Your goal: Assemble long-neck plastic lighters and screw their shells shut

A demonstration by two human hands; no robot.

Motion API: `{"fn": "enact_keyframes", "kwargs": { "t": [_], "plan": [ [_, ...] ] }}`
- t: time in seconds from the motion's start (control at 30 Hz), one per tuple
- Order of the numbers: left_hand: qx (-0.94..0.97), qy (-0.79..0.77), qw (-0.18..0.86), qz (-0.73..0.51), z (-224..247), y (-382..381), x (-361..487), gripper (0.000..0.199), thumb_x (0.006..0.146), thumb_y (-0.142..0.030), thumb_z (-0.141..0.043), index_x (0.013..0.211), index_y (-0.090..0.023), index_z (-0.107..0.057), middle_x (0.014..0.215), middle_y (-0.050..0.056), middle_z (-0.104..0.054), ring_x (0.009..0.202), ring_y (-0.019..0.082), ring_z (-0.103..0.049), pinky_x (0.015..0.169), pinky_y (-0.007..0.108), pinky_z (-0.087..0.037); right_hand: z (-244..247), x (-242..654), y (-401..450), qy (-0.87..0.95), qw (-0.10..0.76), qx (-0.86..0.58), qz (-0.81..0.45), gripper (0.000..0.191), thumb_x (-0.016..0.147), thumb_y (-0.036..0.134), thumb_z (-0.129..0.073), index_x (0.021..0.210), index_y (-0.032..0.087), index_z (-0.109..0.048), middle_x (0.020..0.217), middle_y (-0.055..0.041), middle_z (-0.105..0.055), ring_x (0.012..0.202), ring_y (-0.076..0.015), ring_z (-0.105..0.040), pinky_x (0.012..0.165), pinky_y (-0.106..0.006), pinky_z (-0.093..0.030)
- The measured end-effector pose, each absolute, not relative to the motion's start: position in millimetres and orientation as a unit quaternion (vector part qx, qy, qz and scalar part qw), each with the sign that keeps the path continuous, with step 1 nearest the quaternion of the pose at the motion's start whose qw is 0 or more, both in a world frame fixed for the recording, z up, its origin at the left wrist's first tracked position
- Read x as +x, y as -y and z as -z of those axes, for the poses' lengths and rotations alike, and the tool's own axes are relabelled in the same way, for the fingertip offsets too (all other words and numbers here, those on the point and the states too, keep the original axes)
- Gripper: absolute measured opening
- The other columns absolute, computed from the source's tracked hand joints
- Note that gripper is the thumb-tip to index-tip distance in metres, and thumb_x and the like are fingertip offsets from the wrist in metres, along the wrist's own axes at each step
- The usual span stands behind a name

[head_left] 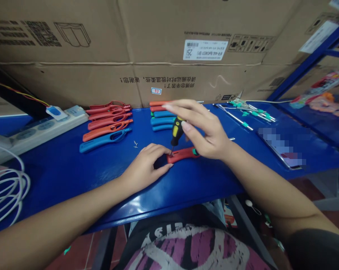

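Note:
In front of me a red long-neck gas lighter (183, 154) lies flat on the blue table (116, 187). Its left end sits between the thumb and fingers of my left hand (141, 168), which steadies it. My right hand (209, 131) grips a black and yellow screwdriver (175, 131), held nearly upright. The tip meets the left end of the lighter; whether it sits on a screw I cannot tell. Part of the lighter's right end is hidden under my right hand. A few small screws (135, 144) lie beyond my left hand.
Left of centre lie several red, orange and blue lighter shells (107, 139); more lighters (161, 122) are stacked behind my hands. Metal tubes with green parts (254, 110) and a phone (282, 148) lie right. A power strip (40, 129), white cable (9, 187) and cardboard boxes (87, 71) border the table.

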State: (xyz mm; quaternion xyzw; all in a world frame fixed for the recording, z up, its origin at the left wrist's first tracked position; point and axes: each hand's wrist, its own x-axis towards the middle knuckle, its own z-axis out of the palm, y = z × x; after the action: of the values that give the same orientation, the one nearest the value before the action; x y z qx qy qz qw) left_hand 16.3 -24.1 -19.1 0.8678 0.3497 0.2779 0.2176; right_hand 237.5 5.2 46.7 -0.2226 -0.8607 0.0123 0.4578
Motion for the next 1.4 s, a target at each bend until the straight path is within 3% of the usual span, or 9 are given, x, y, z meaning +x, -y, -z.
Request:
{"fn": "enact_keyframes", "kwargs": {
  "t": [0.2,0.33,0.5,0.63,0.8,0.93,1.07,1.2,1.4],
  "plan": [
    [0.869,-0.349,0.216,-0.277,20.6,23.3,17.1,0.018,0.09,-0.021,-0.068,0.107,-0.022,-0.063,0.11,0.004,-0.071,0.107,0.024,-0.061,0.096,0.042,-0.048,-46.8,238.6,-3.4,0.865,0.453,-0.215,0.03,0.036,0.099,0.043,-0.058,0.125,0.02,-0.067,0.106,-0.0064,-0.073,0.094,-0.0183,-0.07,0.086,-0.034,-0.058],
    [0.869,-0.348,0.217,-0.278,19.4,22.9,17.5,0.018,0.09,-0.02,-0.069,0.107,-0.021,-0.063,0.109,0.004,-0.071,0.107,0.025,-0.061,0.095,0.042,-0.048,-49.7,239.0,-2.3,0.887,0.409,-0.215,0.0,0.041,0.106,0.035,-0.037,0.14,0.022,-0.057,0.125,-0.0085,-0.069,0.106,-0.0185,-0.068,0.093,-0.037,-0.057],
    [0.866,-0.351,0.225,-0.277,18.3,23.5,17.3,0.017,0.09,-0.021,-0.068,0.106,-0.022,-0.063,0.11,0.005,-0.071,0.108,0.025,-0.062,0.096,0.043,-0.048,-48.5,239.1,-3.7,0.864,0.451,-0.22,0.042,0.037,0.099,0.044,-0.056,0.125,0.021,-0.068,0.107,-0.0072,-0.074,0.096,-0.0195,-0.07,0.088,-0.035,-0.058],
    [0.867,-0.349,0.224,-0.277,18.8,23.6,17.2,0.018,0.09,-0.02,-0.068,0.107,-0.022,-0.063,0.109,0.005,-0.071,0.107,0.025,-0.062,0.095,0.043,-0.049,-47.6,238.0,-3.9,0.875,0.429,-0.222,-0.012,0.04,0.106,0.035,-0.038,0.138,0.022,-0.059,0.118,-0.0078,-0.071,0.102,-0.0181,-0.068,0.091,-0.037,-0.058],
    [0.869,-0.35,0.219,-0.275,19.6,23.3,16.8,0.018,0.091,-0.021,-0.068,0.108,-0.022,-0.062,0.11,0.004,-0.07,0.107,0.024,-0.061,0.095,0.042,-0.048,-47.9,237.9,-3.9,0.858,0.469,-0.201,0.05,0.035,0.099,0.041,-0.057,0.124,0.02,-0.067,0.106,-0.0077,-0.073,0.093,-0.018,-0.068,0.085,-0.034,-0.058],
    [0.869,-0.347,0.219,-0.277,19.5,23.1,17.2,0.017,0.091,-0.021,-0.068,0.108,-0.021,-0.063,0.109,0.004,-0.071,0.106,0.024,-0.061,0.094,0.041,-0.048,-47.9,237.1,-4.2,0.885,0.416,-0.206,-0.025,0.039,0.107,0.032,-0.037,0.139,0.021,-0.057,0.119,-0.0081,-0.07,0.105,-0.0178,-0.067,0.092,-0.037,-0.057],
    [0.868,-0.346,0.219,-0.28,19.9,23.4,17.7,0.017,0.091,-0.022,-0.068,0.107,-0.022,-0.063,0.109,0.005,-0.071,0.107,0.025,-0.062,0.095,0.043,-0.049,-45.6,236.8,-5.0,0.868,0.442,-0.223,0.011,0.037,0.099,0.044,-0.058,0.127,0.022,-0.065,0.107,-0.0069,-0.074,0.096,-0.0193,-0.069,0.089,-0.036,-0.058],
    [0.869,-0.344,0.216,-0.282,20.4,23.2,17.6,0.017,0.091,-0.022,-0.068,0.107,-0.022,-0.062,0.109,0.004,-0.071,0.106,0.025,-0.062,0.094,0.042,-0.049,-45.5,236.6,-3.8,0.887,0.396,-0.233,-0.046,0.045,0.106,0.038,-0.039,0.148,0.022,-0.048,0.123,-0.0081,-0.07,0.101,-0.0172,-0.069,0.091,-0.034,-0.058],
    [0.868,-0.345,0.215,-0.284,20.4,23.4,17.2,0.016,0.092,-0.023,-0.067,0.107,-0.022,-0.063,0.109,0.004,-0.071,0.106,0.024,-0.062,0.095,0.042,-0.049,-43.9,234.7,-5.4,0.854,0.474,-0.216,0.004,0.037,0.098,0.044,-0.06,0.124,0.019,-0.067,0.109,-0.0082,-0.074,0.094,-0.0187,-0.07,0.084,-0.033,-0.058]
  ]
}}
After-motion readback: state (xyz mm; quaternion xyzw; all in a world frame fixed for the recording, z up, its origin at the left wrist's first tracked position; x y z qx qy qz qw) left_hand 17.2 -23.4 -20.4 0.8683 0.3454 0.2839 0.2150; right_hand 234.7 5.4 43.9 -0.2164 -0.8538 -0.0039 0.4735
